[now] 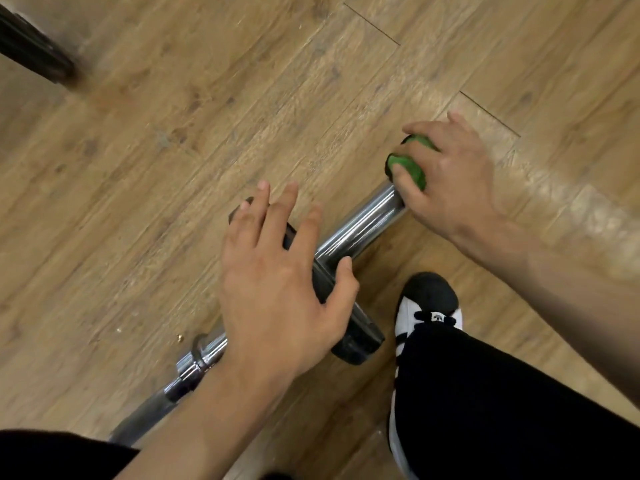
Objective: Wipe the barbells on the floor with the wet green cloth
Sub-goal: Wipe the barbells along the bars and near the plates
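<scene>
Gripping the wet green cloth (408, 166) in a bunch, the person's right hand (450, 181) curls fingers and thumb round the free tip of the chrome sleeve (360, 226), so the cloth caps the end of the metal and is squeezed against it. That wrap looks chosen so that one pull or twist cleans the whole round of the tube rather than a single face. The barbell (194, 362) lies flat on the wooden plank floor (173, 133), running on a slant from beside the person's knee, past a black plate (356, 337), to the cloth-covered tip. The left hand (277, 289) is spread over that plate, fingers straight and apart, thumb hooked down near where the sleeve meets it. It holds nothing. I judge it is there to stop the bar rolling or sliding while the other hand rubs, though I cannot tell whether the palm bears down or only hovers. A black-and-white shoe (429, 303) is planted just beside the plate, which keeps the body close over the work. The chrome between plate and cloth is bare and shiny, and the thinner shaft (149, 412) is not under the cloth. Well apart, toward the far part of the floor, lies a dark blurred object (31, 46); what it is I cannot say.
</scene>
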### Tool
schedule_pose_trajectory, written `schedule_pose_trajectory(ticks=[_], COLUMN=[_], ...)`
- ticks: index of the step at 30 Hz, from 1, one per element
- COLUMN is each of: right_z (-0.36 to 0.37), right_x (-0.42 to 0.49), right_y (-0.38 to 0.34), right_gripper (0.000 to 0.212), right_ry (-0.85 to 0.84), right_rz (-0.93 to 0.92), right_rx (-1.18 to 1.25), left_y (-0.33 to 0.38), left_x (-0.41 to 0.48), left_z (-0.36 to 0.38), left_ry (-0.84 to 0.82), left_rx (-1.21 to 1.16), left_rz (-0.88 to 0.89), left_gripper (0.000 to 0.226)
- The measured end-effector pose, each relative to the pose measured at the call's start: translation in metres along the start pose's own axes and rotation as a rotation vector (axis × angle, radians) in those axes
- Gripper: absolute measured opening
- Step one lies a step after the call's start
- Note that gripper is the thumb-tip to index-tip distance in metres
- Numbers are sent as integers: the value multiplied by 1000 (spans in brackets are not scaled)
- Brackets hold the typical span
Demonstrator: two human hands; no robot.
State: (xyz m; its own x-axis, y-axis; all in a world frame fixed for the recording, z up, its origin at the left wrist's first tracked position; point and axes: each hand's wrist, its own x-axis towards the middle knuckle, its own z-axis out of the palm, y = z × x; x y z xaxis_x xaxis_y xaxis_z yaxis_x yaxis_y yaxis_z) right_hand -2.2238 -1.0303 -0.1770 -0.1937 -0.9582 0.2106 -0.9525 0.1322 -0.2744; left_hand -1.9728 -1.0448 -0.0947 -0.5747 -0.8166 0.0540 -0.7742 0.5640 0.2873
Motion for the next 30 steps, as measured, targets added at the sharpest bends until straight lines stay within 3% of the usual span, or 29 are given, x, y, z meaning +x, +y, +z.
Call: schedule_pose_trajectory(ticks=[4, 7, 9, 12, 16, 20, 22, 28, 30], right_z=[20, 25, 20, 7, 11, 21, 22, 16, 16], right_x=[-24, -20, -9, 8, 2, -26, -19, 15, 20], right_y=[-74, -69, -37, 7, -23, -76, -62, 24, 25], right_gripper=[37, 36, 36, 39, 40, 49, 44, 32, 27], right_ry=[-26, -63, -49, 20, 43, -152, -140, 78, 103], right_rz=[-298, -460, -414, -172, -27, -484, -590, -133, -64], right_rx=[118, 148, 93, 12, 39, 169, 130, 73, 108], left_y=[2, -3, -8, -12, -15, -22, -25, -33, -34], left_x=[-1, 2, 5, 10, 14, 21, 23, 31, 34], left_z=[0, -1, -2, -2, -3, -5, -7, -9, -10], left_ry=[-15, -58, -66, -57, -59, -89, -106, -126, -145], left_rx=[12, 3, -8, -19, -42, -70, -85, -119, -134], left_rz=[5, 5, -3, -16, -33, -68, -65, -58, -57], left_gripper=[60, 63, 65, 66, 65, 68, 70, 71, 71])
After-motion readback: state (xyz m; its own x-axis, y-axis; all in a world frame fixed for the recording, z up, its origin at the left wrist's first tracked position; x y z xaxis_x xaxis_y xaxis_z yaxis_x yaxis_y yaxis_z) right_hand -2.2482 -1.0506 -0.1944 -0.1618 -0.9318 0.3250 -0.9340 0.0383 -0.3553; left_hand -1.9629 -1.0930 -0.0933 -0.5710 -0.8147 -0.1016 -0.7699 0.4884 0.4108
